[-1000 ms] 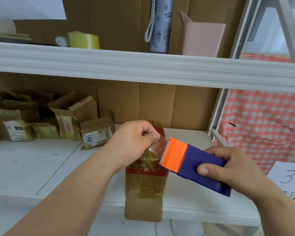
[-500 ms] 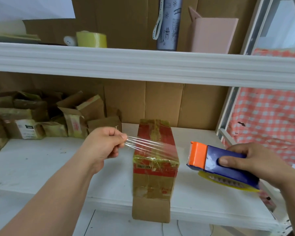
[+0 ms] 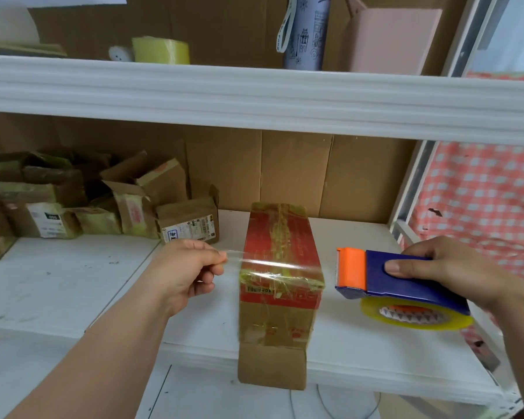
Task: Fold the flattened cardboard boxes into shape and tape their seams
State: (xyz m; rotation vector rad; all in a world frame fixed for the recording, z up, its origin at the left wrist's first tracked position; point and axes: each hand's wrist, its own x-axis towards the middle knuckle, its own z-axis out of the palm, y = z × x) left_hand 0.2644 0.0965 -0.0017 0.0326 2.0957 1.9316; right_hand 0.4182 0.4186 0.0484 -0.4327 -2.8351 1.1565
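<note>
A red-and-brown cardboard box (image 3: 280, 276) stands near the front edge of the white shelf (image 3: 73, 285), one brown flap hanging over that edge. The left hand (image 3: 183, 275) pinches the free end of a clear strip of tape (image 3: 266, 264) between thumb and fingers, just left of the box, and the strip runs flat across the box's top near its front. The right hand (image 3: 454, 276) wraps its fingers round a blue and orange tape dispenser (image 3: 400, 285), thumb pressed on the blue side, held just right of the box with the yellowish roll showing underneath. Whether the strip is cut free of the cutter I cannot tell; the gap between box and orange blade looks bare.

To lay this piece well, I would keep the strip taut and level, bring the pinched end down against the left wall of the box, then rub from the top outward so no bubbles or creases stay. The box is already thick with old wrinkled tape, so firm pressure matters if the new piece is to grip. The hanging flap still looks loose and will want folding and taping next.

A heap of other small boxes (image 3: 176, 219) sits toward the back left corner of the shelf.
</note>
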